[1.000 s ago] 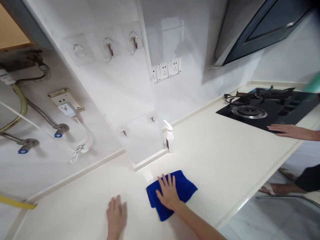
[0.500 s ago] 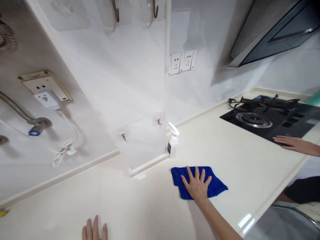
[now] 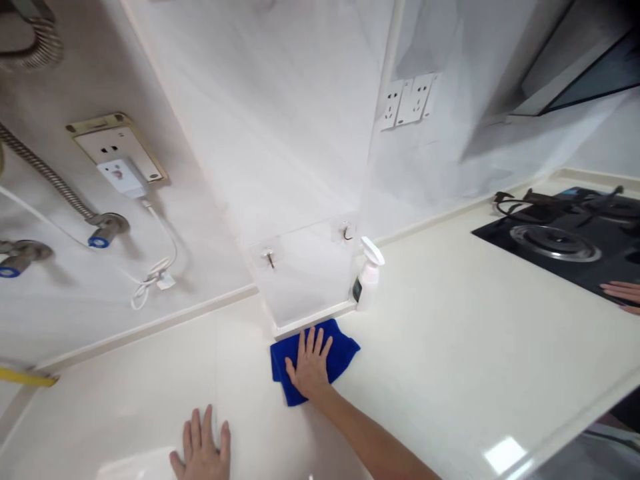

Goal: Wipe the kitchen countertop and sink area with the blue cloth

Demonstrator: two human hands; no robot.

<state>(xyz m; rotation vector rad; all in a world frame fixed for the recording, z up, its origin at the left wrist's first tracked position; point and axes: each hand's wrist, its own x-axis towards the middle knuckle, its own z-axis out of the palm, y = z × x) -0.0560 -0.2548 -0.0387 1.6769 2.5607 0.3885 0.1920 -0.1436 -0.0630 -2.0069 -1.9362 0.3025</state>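
A person's bare right hand [image 3: 311, 373] lies palm down on a blue cloth [image 3: 343, 353] at a pale kitchen counter [image 3: 440, 347], fingers fanned and nearly straight, pressing on the fabric rather than clutching it. The cloth spreads flat beneath the palm, showing past the fingertips and out to either side, its far edge at the foot of the jutting wall section [image 3: 310, 283] just beyond the grip. The left hand [image 3: 203, 453], nearer the onlooker and off to the left of the cloth, holds nothing; its fingers are parted above the counter, and whether the palm touches the surface cannot be told.

Beyond the right hand and to its right, a white spray bottle [image 3: 369, 280] stands upright by the corner of the wall section, a dark label on its side; its contents cannot be seen. Two small hooks [image 3: 270, 257] hang on the wall ahead of the grip. Well off to the right sits a black gas hob [image 3: 540, 267], with a co-worker's fingers [image 3: 625, 293] at its near edge.
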